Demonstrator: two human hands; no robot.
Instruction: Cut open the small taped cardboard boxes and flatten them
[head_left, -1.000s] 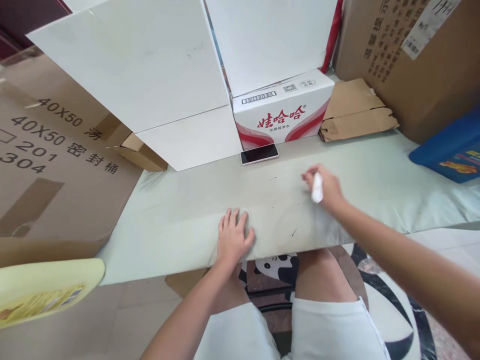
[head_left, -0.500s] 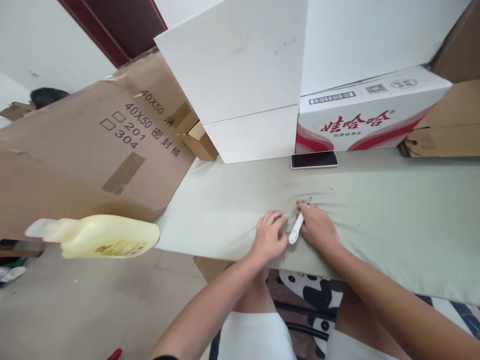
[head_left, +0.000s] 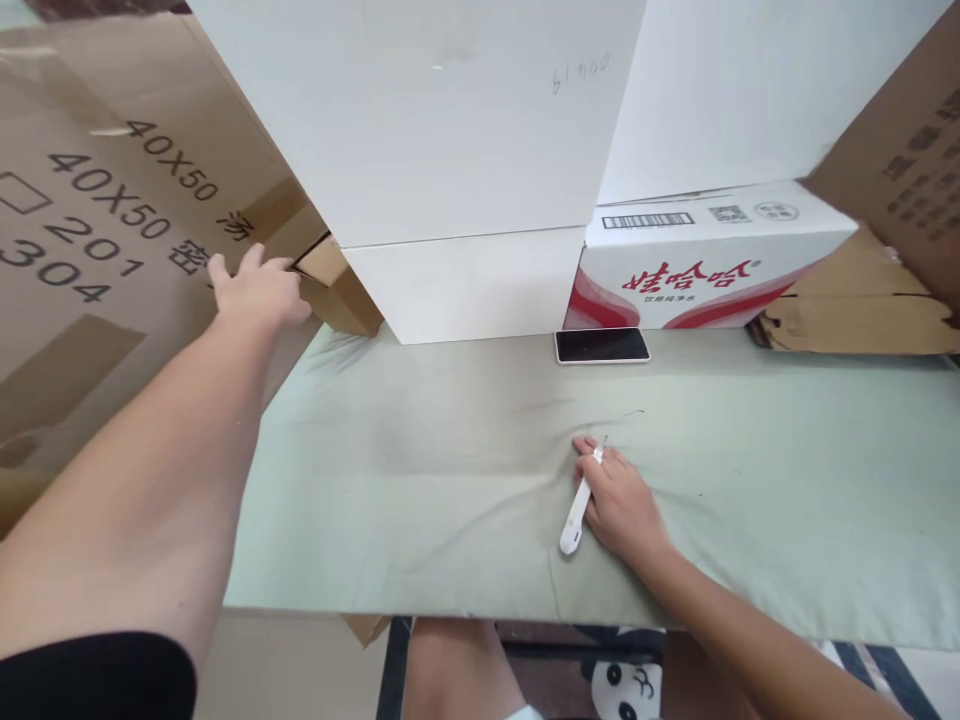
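Pinches a slim white tool [head_left: 577,515] in the right hand [head_left: 621,505], with thumb and fingers closed round its upper part, thin tip aimed away and blunt end toward the near edge. Rests that hand on the pale green cloth [head_left: 450,430], right of centre, near a small dark mark [head_left: 637,411]. Has a phone [head_left: 602,346] lying flat ahead, dark screen up, between tool and red-and-white carton [head_left: 720,250]. Meets tall white panels [head_left: 450,150] to the left of that carton and above it, blocking sight of whatever is behind. Finds folded brown cardboard [head_left: 855,320] at the carton's right, in front of a printed brown box [head_left: 915,160]. Stretches the left hand [head_left: 259,292] far left, fingers spread, beside a small cardboard box [head_left: 337,285]; cannot tell whether touching. Hides part of a big lettered carton [head_left: 75,220] behind the left forearm [head_left: 165,440].
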